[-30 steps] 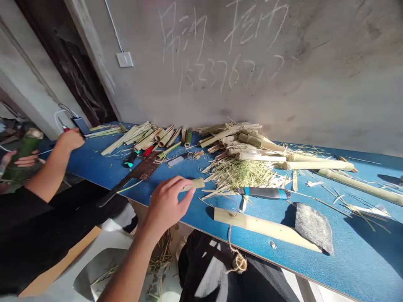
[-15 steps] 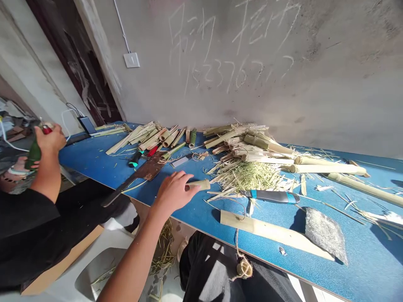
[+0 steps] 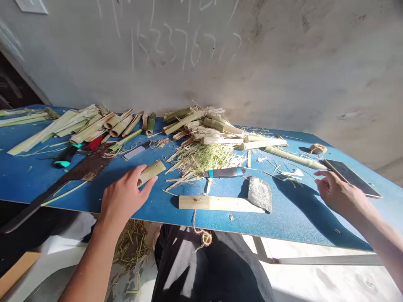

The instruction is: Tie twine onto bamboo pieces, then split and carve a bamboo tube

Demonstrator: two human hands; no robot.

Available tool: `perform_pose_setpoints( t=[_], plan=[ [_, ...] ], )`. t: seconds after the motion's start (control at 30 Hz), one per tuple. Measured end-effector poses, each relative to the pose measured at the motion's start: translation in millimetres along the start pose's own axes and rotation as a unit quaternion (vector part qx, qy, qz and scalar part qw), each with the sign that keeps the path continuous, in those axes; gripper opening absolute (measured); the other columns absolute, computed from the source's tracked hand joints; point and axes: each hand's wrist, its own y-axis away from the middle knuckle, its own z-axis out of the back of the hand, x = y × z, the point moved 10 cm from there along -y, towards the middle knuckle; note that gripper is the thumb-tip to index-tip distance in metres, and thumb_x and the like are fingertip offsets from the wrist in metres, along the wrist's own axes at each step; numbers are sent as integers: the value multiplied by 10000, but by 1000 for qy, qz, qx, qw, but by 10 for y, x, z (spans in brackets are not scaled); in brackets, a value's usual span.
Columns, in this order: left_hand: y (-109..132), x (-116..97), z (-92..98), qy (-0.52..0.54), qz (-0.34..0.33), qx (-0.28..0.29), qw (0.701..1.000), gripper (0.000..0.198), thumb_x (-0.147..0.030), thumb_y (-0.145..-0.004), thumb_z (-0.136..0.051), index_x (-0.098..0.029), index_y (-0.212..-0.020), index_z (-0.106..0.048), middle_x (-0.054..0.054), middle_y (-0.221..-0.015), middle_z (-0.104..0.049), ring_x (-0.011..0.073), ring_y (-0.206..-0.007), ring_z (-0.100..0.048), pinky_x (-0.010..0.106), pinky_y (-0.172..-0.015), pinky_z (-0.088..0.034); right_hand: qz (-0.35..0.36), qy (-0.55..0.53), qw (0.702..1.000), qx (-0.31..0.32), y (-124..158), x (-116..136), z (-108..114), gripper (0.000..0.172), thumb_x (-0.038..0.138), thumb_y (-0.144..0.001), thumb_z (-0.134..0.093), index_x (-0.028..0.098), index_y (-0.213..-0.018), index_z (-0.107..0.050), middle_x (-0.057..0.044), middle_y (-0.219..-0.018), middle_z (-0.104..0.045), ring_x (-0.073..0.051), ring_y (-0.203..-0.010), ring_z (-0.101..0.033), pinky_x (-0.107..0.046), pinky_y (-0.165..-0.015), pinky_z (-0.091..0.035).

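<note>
My left hand point(image 3: 124, 197) sits at the near edge of the blue table, its fingers closed around the lower end of a short bamboo tube point(image 3: 151, 172). The tube tilts up and to the right. At the far right, my right hand point(image 3: 335, 188) hangs open, with its fingers spread and nothing in them. Its fingertips are close to a black tablet point(image 3: 351, 178) lying flat on the blue table point(image 3: 296, 218). Between my hands lie a blue-and-grey handled knife point(image 3: 223, 172) and a flat bamboo strip point(image 3: 220, 204).
A rusty machete point(image 3: 85, 170) lies at the left. A heap of bamboo shavings point(image 3: 201, 159) and piles of split bamboo point(image 3: 78, 128) cover the back. A grey abrasive pad point(image 3: 260, 194), long bamboo pole point(image 3: 292, 157) and twine ball point(image 3: 317, 149) lie right. A concrete wall stands behind.
The view has swung right and the other person's hands have left it. My left hand has closed on the tube and tilted it. My right hand has come into view near the tablet.
</note>
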Motion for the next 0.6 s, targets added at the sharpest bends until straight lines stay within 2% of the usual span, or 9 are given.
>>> perform_pose_setpoints(
  t=[0.03,0.1,0.17,0.23,0.33,0.43,0.53,0.6],
  plan=[
    [4,-20,-26,-10,-6,6,1000,428,-561,-1028,-531,-279,-1331,-640,81,-1127,-803,335,-889,-757,352,-615,-380,-5,8,999,39,-85,-92,-191,248,283,-976,-553,210,-1164,-698,-140,-859,-781,-276,-739,-725,-384,-685,-475],
    [10,-49,-65,-25,-19,15,999,410,-559,-1023,-534,-274,-1293,-651,80,-1135,-798,337,-889,-753,358,-613,-380,-25,-26,999,40,-180,-299,-349,285,292,-936,-576,252,-1203,-665,-91,-887,-794,-260,-779,-747,-364,-742,-508],
    [11,-70,-66,-29,-27,13,999,388,-538,-1020,-539,-264,-1270,-653,81,-1137,-792,329,-919,-748,360,-629,-401,-26,-92,995,27,-175,-422,-381,297,369,-938,-575,283,-1212,-647,-50,-895,-796,-234,-794,-769,-333,-772,-539],
    [9,-100,-48,-22,-39,10,999,358,-504,-1017,-545,-256,-1248,-661,79,-1132,-783,315,-972,-740,358,-663,-431,-10,-147,989,31,-124,-433,-378,355,473,-959,-566,293,-1256,-637,-32,-876,-797,-223,-788,-782,-319,-769,-560],
    [9,-144,-30,-5,-53,12,999,325,-472,-1016,-552,-257,-1223,-678,66,-1128,-770,287,-1013,-727,346,-695,-454,9,-144,987,73,-90,-337,-428,399,583,-1014,-546,292,-1249,-686,-44,-903,-812,-224,-807,-791,-330,-744,-550],
    [34,-149,-23,12,-53,7,999,334,-474,-1020,-548,-259,-1234,-687,60,-1136,-761,270,-993,-725,345,-721,-472,1,-151,982,113,-188,-207,-513,354,548,-1038,-576,246,-1118,-742,-81,-951,-816,-200,-825,-790,-343,-773,-526],
    [67,-175,33,34,-76,-14,996,367,-495,-1023,-537,-244,-1239,-697,81,-1181,-756,277,-1044,-715,366,-866,-502,10,-198,971,136,-382,21,-566,308,476,-1047,-566,204,-1007,-705,-83,-848,-790,-163,-742,-756,-343,-752,-507],
    [26,-177,132,43,-91,-32,994,383,-504,-1030,-517,-235,-1226,-706,93,-1223,-749,288,-1095,-706,387,-954,-495,32,-184,970,157,-503,206,-595,312,457,-1057,-547,200,-938,-680,-62,-749,-754,-149,-644,-701,-338,-691,-484]
  ],
)
